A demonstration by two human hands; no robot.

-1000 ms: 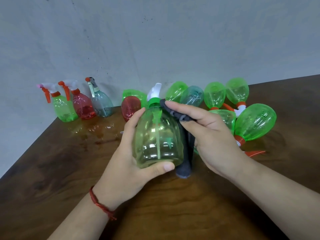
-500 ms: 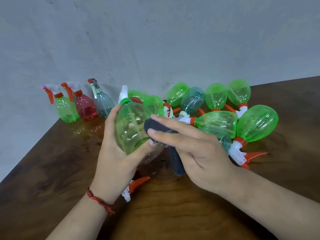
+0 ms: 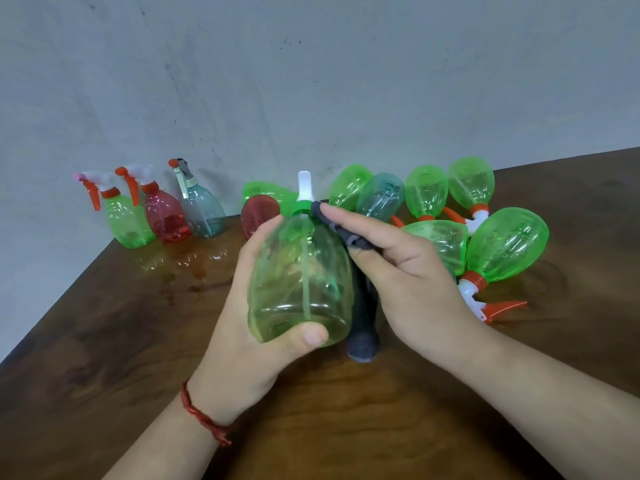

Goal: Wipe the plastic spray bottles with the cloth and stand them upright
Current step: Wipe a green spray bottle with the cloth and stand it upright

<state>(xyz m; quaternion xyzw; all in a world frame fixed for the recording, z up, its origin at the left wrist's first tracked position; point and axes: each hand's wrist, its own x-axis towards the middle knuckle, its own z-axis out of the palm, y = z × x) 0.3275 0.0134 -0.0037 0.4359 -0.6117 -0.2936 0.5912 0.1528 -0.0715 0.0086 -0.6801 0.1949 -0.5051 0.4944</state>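
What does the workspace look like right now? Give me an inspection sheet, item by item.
Surface: dark wooden table, glossy.
Job's things: green bottle held with its base toward the camera; dark cloth against its neck; three upright bottles back left; lying bottles heaped back right.
Clutter: nothing seen.
Hands: left hand grips the green bottle; right hand pinches the cloth.
Cables: nothing seen.
Surroundings: grey wall behind the table.

Table [image 3: 104, 358]: I note dark brown wood with clear grain and a glossy top, with faint reflections near its far left corner. Wall [image 3: 311, 81]: pale grey, scuffed, a few dark specks, rising behind the table's far edge. Red thread band [image 3: 199, 415]: above the table's near part.
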